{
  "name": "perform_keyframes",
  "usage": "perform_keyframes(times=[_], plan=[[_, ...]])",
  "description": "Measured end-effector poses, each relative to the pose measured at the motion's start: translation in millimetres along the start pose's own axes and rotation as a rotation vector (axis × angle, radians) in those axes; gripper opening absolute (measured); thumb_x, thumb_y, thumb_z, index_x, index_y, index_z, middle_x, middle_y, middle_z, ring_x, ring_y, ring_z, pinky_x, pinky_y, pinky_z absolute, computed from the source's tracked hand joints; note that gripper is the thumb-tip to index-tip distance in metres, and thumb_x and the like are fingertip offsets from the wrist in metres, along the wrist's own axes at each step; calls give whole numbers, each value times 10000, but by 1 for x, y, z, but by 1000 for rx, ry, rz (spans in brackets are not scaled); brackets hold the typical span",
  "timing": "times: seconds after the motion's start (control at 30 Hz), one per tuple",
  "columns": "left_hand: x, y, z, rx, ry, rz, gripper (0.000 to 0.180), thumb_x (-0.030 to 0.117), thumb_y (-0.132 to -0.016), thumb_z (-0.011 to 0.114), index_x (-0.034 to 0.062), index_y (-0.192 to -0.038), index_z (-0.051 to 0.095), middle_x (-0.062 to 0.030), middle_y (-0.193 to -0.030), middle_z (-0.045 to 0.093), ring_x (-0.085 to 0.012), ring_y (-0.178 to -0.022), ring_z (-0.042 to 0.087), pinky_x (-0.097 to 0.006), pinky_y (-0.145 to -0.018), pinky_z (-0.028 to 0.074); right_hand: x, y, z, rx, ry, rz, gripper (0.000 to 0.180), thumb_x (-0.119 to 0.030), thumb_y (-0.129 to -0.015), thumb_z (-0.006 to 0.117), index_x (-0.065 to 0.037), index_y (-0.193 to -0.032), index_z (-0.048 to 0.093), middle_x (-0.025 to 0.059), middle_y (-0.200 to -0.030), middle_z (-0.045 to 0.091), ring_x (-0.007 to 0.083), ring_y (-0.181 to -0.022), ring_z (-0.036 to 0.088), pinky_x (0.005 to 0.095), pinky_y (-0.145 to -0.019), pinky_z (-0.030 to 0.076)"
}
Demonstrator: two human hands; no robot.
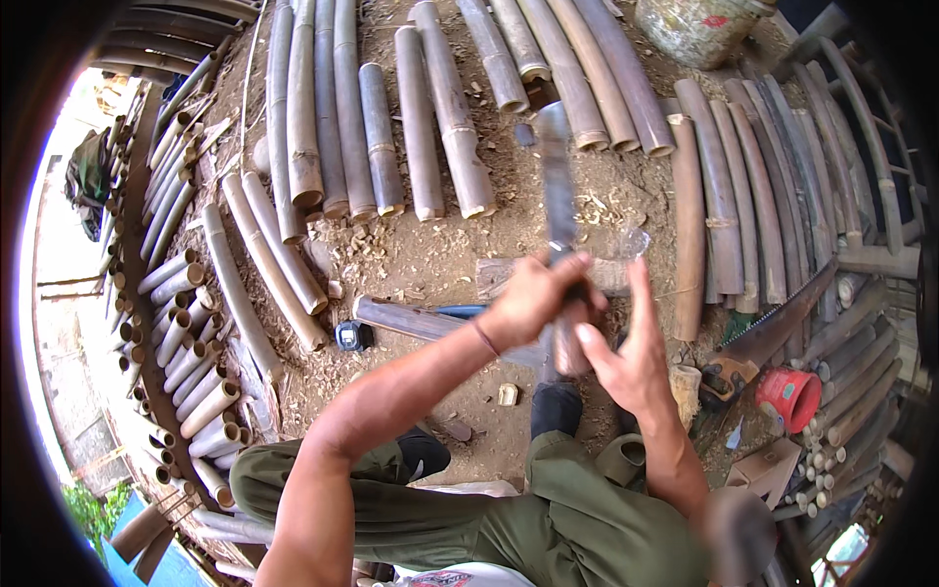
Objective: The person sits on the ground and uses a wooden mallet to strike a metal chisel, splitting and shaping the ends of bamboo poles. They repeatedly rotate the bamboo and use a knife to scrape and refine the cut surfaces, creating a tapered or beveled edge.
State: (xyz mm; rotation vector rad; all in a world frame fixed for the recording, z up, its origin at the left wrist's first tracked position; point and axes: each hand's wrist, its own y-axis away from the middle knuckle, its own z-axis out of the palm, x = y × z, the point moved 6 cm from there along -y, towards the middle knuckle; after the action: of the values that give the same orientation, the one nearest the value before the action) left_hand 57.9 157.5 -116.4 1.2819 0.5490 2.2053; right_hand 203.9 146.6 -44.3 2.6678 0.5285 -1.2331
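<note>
A long knife with a broad, motion-blurred blade (pixel 559 186) points away from me, its tip toward the far bamboo. My left hand (pixel 538 301) is wrapped round its handle (pixel 570 350), and the handle's pale end sticks out toward me. Beside that end, my right hand (pixel 634 357) has its thumb and fingers spread; whether the thumb touches the handle I cannot tell. Beyond my hands a flat wooden block (pixel 499 277) lies on the ground, partly hidden by them. To the left of my hands rests a split bamboo piece (pixel 401 318).
Cut bamboo poles (pixel 440 117) lie in rows ahead, with stacked lengths (pixel 210 403) at left and more poles (pixel 724 215) at right. A tape measure (pixel 353 336) sits left. A handsaw (pixel 782 318), red plastic container (pixel 788 399) and stained bucket (pixel 699 29) are on the right.
</note>
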Motion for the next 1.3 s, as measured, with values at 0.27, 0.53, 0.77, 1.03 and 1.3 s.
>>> perform_keyframes(times=[0.27,0.53,0.77,1.03,1.3], plan=[[31,51,-136,81,-303,-82,241,123,-899,599,-19,-1082,534,-176,-1072,659,-250,-832,719,-331,-703,618,240,301,-45,121,504,944,1035,-300,-685,861,6,-1481,273,280,-1414,407,457,-1294,408,507,-1086,344],[-46,120,-257,595,-474,11,185,125,-826,634,-31,-906,576,-112,-732,631,-203,-606,644,-323,-604,553,233,330,-45,209,202,898,858,-312,-675,869,30,-1349,464,241,-1250,531,420,-1190,497,481,-1010,395],[-58,117,-266,578,-471,91,132,84,-785,614,-15,-866,582,-63,-659,633,-134,-569,606,-278,-546,503,155,272,-75,151,-128,850,775,-299,-711,842,25,-1315,482,170,-1166,600,299,-1059,588,394,-950,453],[-9,85,-193,358,-792,4,248,164,-842,711,16,-1005,597,-49,-770,632,-139,-671,626,-305,-616,540,89,173,-88,-65,-864,812,860,-225,-682,785,3,-1396,364,136,-1127,595,220,-985,628,343,-875,513],[32,32,-145,154,-1647,-118,801,850,-799,471,89,-771,719,-61,-499,555,-194,-465,552,-395,-463,437,72,93,-111,-105,-839,675,944,-313,-641,795,40,-1395,350,134,-1075,612,237,-863,677,349,-774,577]])
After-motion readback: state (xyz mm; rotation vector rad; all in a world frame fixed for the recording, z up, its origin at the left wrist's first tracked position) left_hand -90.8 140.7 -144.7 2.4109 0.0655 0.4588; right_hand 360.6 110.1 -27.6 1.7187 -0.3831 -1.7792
